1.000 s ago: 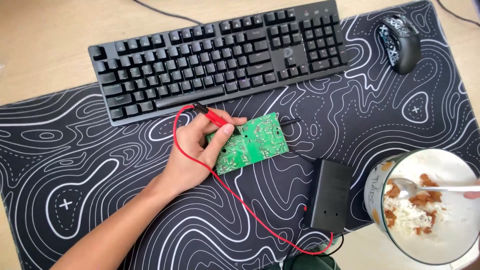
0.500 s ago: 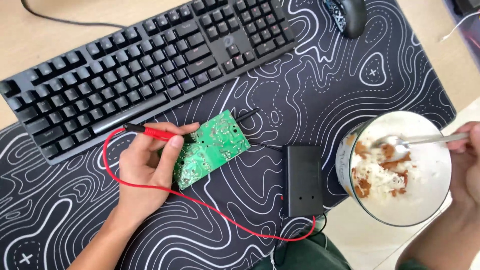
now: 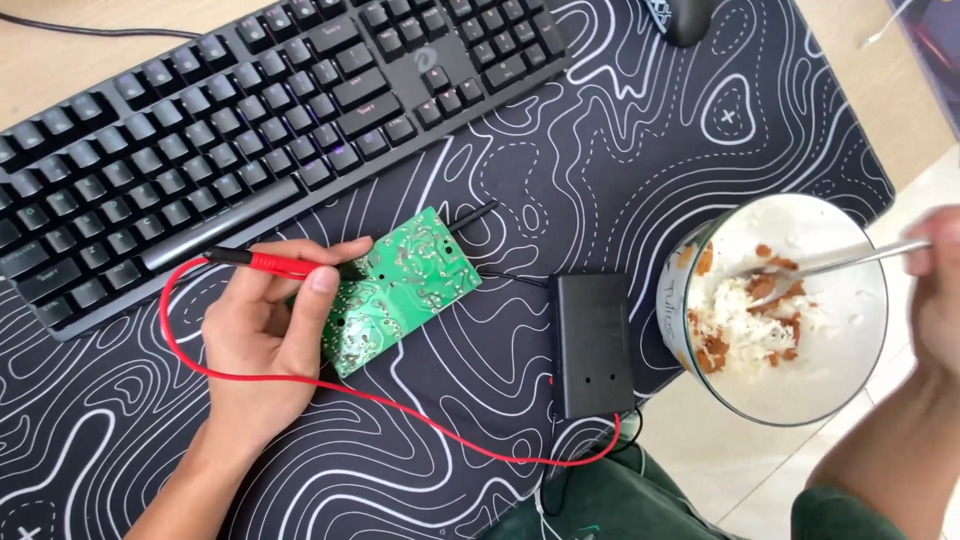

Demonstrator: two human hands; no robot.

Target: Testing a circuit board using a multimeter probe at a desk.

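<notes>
My left hand rests on the black patterned desk mat and holds a red test probe and the left end of a green circuit board. A black probe lies at the board's upper right corner. The red lead loops down to a black box beside the board. My right hand at the right edge grips a metal spoon that dips into a white bowl of rice and brown food.
A black keyboard lies along the top of the mat. Part of a black mouse shows at the top edge. My green-clothed knees sit below the desk edge, over pale floor.
The view has shifted, so everything slides left and up in the frame. My right hand has come into view holding the spoon in the bowl. My left hand keeps the probe and board.
</notes>
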